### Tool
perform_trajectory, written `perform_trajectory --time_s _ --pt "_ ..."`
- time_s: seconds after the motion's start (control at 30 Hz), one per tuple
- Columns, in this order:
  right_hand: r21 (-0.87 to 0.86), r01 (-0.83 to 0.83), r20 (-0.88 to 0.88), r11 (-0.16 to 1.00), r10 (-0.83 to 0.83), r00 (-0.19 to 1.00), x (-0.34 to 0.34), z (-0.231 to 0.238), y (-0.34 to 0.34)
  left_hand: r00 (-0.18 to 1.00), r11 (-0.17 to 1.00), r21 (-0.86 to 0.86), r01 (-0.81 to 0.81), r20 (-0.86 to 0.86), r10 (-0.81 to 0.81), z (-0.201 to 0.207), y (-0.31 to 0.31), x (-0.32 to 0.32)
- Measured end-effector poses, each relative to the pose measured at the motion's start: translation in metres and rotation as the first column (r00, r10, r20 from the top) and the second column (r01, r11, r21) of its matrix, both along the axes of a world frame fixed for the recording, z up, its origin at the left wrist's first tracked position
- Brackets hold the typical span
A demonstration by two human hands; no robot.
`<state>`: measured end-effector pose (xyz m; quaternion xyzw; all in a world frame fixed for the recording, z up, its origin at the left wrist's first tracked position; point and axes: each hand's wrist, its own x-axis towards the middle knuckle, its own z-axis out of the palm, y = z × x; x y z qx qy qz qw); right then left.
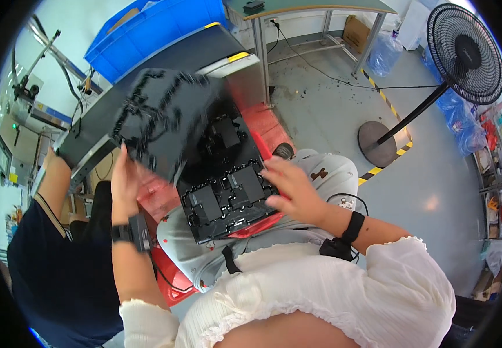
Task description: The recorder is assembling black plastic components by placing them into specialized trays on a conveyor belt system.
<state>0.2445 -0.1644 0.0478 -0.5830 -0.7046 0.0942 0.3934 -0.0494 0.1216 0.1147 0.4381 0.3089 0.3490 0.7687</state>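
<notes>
A glossy black upper tray (172, 124) is tilted and blurred at eleven o'clock of the lower tray (242, 216), which lies on the person's lap. The left hand (125, 178), at nine o'clock, has its grip clamped on the upper tray's edge; the right hand (291, 184), at three o'clock, has its fingers spread apart, contact unclear. The lower tray's face is partly uncovered, showing dark blocks (247, 184); the two trays are not squared together, and whether they touch I cannot tell.
</notes>
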Motion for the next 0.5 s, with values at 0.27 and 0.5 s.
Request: perform_trajectory --time_s 0.27,0.5 --pt "-0.281 0.212 -0.113 0.936 -0.252 0.961 -0.003 0.025 0.038 0.623 0.959 0.216 0.184 -0.780 0.056 -0.034 -0.086 -0.019" --pt "-0.606 0.118 -0.170 0.787 -0.273 0.947 0.006 -0.006 0.113 0.555 0.924 0.328 0.196 -0.814 0.171 -0.067 -0.066 0.001"
